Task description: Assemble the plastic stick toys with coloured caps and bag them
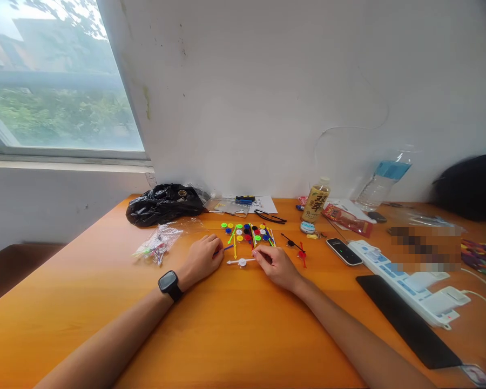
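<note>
My left hand, with a black watch on its wrist, rests curled on the orange table and pinches the end of a thin blue stick. My right hand is closed in a pinch on the right end of a white stick with a round hub, which lies flat between both hands. Just beyond them lies a cluster of small coloured discs and sticks in green, yellow, red, blue and white. A black stick and a red piece lie to the right of the cluster.
A clear bag of small parts and a black plastic bag sit at the left. A tea bottle, phone, white power strip, black pad, water bottle and glasses lie to the right.
</note>
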{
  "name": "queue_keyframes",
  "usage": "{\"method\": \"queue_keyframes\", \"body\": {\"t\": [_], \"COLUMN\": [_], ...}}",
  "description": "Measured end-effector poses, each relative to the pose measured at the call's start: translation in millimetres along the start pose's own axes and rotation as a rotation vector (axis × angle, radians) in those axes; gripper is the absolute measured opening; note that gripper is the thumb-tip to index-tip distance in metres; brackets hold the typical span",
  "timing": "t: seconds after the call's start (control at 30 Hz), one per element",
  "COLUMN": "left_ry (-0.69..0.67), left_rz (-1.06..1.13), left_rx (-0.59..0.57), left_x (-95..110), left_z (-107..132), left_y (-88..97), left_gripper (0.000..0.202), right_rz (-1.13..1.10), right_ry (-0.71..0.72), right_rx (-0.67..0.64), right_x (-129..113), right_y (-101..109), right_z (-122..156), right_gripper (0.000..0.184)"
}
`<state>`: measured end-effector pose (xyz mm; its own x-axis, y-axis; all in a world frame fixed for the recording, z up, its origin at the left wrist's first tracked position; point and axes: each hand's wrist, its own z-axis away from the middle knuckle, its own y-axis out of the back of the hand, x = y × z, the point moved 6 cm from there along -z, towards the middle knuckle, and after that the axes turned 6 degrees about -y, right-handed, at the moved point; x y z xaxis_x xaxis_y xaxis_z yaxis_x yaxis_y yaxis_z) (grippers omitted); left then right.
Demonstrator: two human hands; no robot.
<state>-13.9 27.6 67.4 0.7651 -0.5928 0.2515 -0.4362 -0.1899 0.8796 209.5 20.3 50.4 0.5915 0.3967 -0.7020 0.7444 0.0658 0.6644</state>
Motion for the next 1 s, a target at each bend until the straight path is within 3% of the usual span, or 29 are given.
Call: {"method": "queue_keyframes", "body": {"t": [0.17,0.33,0.5,0.67,0.83,0.9,1.0], "left_ry": [0.003,0.102,0.177,0.235,0.249,0.228,0.155], "left_rz": [-0.073,-0.123,-0.046,0.025,-0.013,-0.001,0.065], "left_rx": [-0.005,-0.044,-0.033,0.07,0.234,0.24,0.169], "left_x": [5.8,7.1,8.3,-6.8,-32.0,-31.7,-15.5], "left_z": [-1.4,-1.7,-0.9,1.3,4.8,4.3,1.9], "left_y": [13.6,24.8,31.8,28.2,16.9,17.2,24.7], "left_gripper": [0.019,0.017,0.02,0.011,0.031,0.033,0.029], "right_rz": [0.031,0.055,0.067,0.082,0.093,0.097,0.108], "right_ry": [0.021,0.034,0.03,0.043,0.043,0.045,0.052], "right_rx": [-0.007,-0.021,-0.028,-0.032,-0.036,-0.039,-0.043], "right_x": [-4.5,-4.2,-3.2,-5.6,-6.5,-7.3,-7.6], "right_y": [-0.1,-2.2,-2.4,-2.1,-2.1,-2.1,-2.6], "right_z": [1.9,2.3,2.3,2.7,3.2,3.5,3.6], "right_gripper": [0.035,0.036,0.037,0.038,0.04,0.04,0.04]}}
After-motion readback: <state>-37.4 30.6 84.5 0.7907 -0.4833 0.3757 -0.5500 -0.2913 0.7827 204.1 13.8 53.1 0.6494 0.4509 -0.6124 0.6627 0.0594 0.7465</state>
